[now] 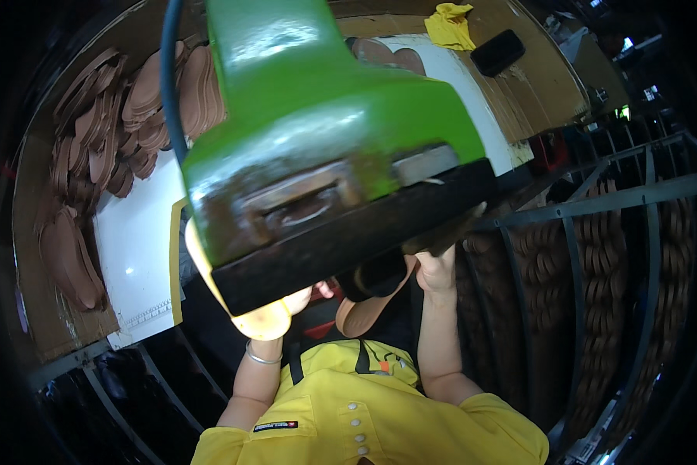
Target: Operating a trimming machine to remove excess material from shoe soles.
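Observation:
A big green machine head (317, 101) with a black lower edge (348, 240) fills the middle and hides most of both hands. My right hand (436, 273) reaches up under that edge and holds one end of a curved brown sole (370, 311). My left hand (308, 297), with a metal bangle (260, 358) at the wrist, sits beside the sole's other end. Its fingers are tucked behind the machine and a pale yellow rounded part (265, 319), so its grip is hidden.
Stacks of brown soles (131, 108) lie on the brown table (542, 85) at the left, beside a white board (135, 248). A yellow cloth (450, 25) and a black phone (497, 52) lie at the back. A metal rack (596, 203) with stacked soles stands to the right.

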Available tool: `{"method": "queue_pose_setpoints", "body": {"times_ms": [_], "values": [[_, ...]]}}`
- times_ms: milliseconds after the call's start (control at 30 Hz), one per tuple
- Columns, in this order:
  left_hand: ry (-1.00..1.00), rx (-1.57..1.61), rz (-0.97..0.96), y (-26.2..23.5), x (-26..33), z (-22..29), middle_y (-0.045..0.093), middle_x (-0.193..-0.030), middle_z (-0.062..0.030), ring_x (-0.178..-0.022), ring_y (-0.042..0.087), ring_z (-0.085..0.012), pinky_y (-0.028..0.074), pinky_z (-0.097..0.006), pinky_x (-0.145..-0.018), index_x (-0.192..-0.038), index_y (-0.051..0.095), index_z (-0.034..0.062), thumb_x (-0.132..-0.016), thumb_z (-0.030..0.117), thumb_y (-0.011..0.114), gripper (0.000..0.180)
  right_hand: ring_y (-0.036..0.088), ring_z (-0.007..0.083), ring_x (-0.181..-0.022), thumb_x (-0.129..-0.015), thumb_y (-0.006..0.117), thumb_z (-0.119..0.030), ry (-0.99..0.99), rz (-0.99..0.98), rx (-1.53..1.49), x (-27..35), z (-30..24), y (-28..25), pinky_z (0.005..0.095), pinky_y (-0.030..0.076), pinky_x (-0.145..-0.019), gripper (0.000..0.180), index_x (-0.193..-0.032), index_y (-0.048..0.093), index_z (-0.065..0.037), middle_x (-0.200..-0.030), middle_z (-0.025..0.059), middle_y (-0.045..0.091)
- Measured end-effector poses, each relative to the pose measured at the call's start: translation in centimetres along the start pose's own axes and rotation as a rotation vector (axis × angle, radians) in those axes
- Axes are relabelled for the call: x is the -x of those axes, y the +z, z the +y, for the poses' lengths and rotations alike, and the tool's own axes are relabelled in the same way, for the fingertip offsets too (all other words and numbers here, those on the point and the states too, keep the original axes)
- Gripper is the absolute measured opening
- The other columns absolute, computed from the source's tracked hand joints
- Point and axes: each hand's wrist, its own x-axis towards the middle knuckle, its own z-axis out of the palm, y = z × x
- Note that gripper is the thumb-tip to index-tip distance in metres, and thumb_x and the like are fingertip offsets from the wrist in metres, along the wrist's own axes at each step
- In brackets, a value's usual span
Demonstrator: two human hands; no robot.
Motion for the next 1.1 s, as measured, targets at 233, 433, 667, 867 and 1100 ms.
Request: {"method": "queue_pose_setpoints", "body": {"times_ms": [233,433,667,867,1100], "values": [[-0.089,-1.519,-0.186,-2.6,3.0,-2.6,0.065,-0.086,-0.0222,-0.082,0.065,-0.0336,0.052,-0.038,-0.07,-0.092,0.065,-0.0015,-0.09,0.02,0.055,0.024,0.058,0.0088,-0.09,-0.089,0.065,-0.017,0.027,0.006,-0.043,0.7,0.8,0.7,0.0238,0.045,-0.082,0.031,-0.11,0.052,0.002,-0.1,0.0056,0.062],[0.139,0.08,-0.103,-0.4,1.4,2.2,0.054,-0.127,-0.0197,-0.1,0.062,-0.0247,0.054,-0.033,-0.079,-0.132,0.044,-0.0033,-0.098,0.033,0.045,0.05,0.059,0.0084,-0.086,-0.091,0.061,-0.013,0.121,-0.144,0.129,-1.9,0.3,-0.8,0.0236,0.047,-0.076,0.023,-0.108,0.053,0.001,-0.096,0.0054,0.063],[0.669,-0.836,0.37,4.8,-1.8,1.3,0.056,-0.069,-0.0124,-0.061,0.053,-0.0228,0.041,-0.035,-0.057,-0.079,0.055,-0.0018,-0.098,0.02,0.039,0.033,0.056,0.0057,-0.076,-0.089,0.064,-0.013,0.219,-0.351,0.369,-0.6,0.9,0.2,0.0215,0.046,-0.069,0.018,-0.1,0.056,0.0,-0.084,0.0,0.061],[0.185,-0.15,0.435,1.8,0.8,-1.7,0.042,-0.05,0.0017,-0.039,0.039,-0.0061,0.034,-0.021,-0.039,-0.071,0.049,0.0083,-0.1,0.03,0.041,0.038,0.056,0.0099,-0.05,-0.09,0.06,-0.018,-0.028,0.32,-0.032,-6.4,-2.1,-2.3,0.0213,0.039,-0.034,0.023,-0.102,0.048,-0.004,-0.085,0.0083,0.062],[0.158,-0.357,0.625,-6.3,1.0,-0.5,0.047,-0.064,-0.0034,-0.055,0.046,-0.0128,0.039,-0.027,-0.051,-0.085,0.052,0.0061,-0.095,0.021,0.05,0.018,0.065,0.0247,-0.056,-0.086,0.054,-0.006,-0.023,0.327,-0.114,-18.8,1.5,1.5,0.029,0.053,-0.039,0.066,-0.142,0.02,-0.009,-0.094,0.0206,0.058]]}}
